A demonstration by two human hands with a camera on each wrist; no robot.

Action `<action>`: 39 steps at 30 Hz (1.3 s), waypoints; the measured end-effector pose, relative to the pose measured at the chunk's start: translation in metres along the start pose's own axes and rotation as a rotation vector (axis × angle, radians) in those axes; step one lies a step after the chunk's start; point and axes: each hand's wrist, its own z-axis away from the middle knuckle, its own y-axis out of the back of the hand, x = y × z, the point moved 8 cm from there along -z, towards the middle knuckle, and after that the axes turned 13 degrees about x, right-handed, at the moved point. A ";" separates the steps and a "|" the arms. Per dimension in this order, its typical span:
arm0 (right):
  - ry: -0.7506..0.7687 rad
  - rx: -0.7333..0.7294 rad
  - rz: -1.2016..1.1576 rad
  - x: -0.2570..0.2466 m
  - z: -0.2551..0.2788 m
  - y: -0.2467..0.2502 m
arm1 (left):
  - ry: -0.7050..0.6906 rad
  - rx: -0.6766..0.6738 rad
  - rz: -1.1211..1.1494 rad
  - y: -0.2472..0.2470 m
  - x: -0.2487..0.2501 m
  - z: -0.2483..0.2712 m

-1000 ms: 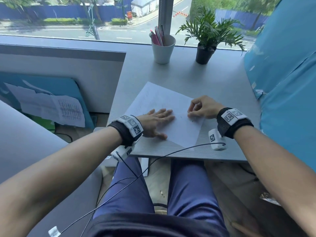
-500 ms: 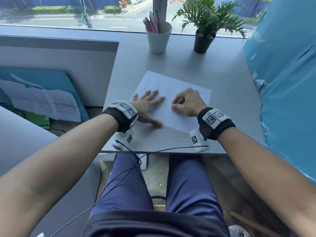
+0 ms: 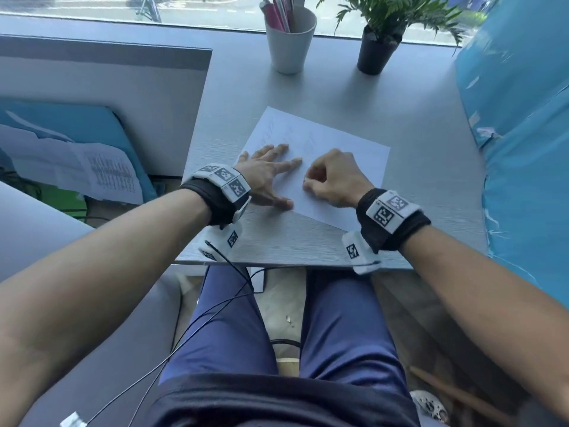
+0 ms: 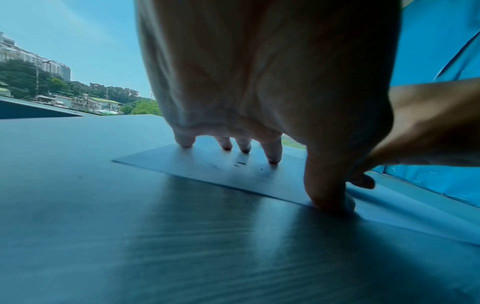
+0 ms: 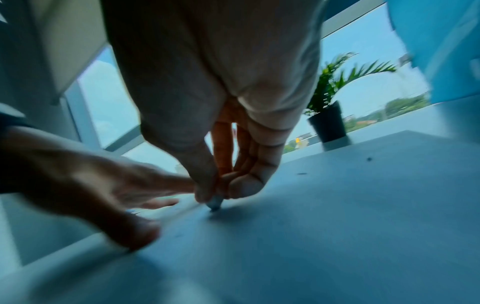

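Observation:
A white sheet of paper (image 3: pixel 338 143) with faint writing lies on the grey desk (image 3: pixel 415 180). My left hand (image 3: pixel 277 180) lies flat on the sheet's left part with fingers spread, and its fingertips (image 4: pixel 271 156) press the paper (image 4: pixel 233 170) down. My right hand (image 3: pixel 309 184) rests on the middle of the sheet with fingers curled. It pinches a small pale stub (image 5: pixel 214 204) between thumb and fingers, tip down on the paper (image 5: pixel 337 205). In the right wrist view my left hand (image 5: pixel 103 189) lies just left of that tip.
A white cup of pens (image 3: pixel 291 41) and a potted plant (image 3: pixel 377 50) stand at the desk's far edge by the window. A blue padded panel (image 3: pixel 523 149) borders the right side, a grey partition (image 3: pixel 107 87) the left. Cables hang below the near desk edge (image 3: pixel 292 265).
My right hand has slid left across the sheet, from near its right edge to beside my left hand. The left hand stays flat on the paper. The head view has tilted down.

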 end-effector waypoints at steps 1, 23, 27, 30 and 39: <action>0.048 -0.060 0.019 -0.008 0.009 -0.008 | 0.000 0.004 0.003 0.000 0.000 0.000; -0.002 -0.011 0.022 0.006 -0.013 0.010 | 0.015 -0.032 0.035 -0.002 -0.009 -0.007; 0.080 -0.136 0.021 -0.011 0.006 -0.011 | 0.016 -0.059 0.020 -0.002 -0.009 -0.007; 0.034 -0.087 0.042 0.001 -0.015 0.002 | 0.012 -0.070 0.035 -0.002 -0.009 -0.008; 0.077 -0.158 0.033 -0.011 -0.003 -0.007 | 0.008 -0.062 0.055 -0.003 -0.007 -0.008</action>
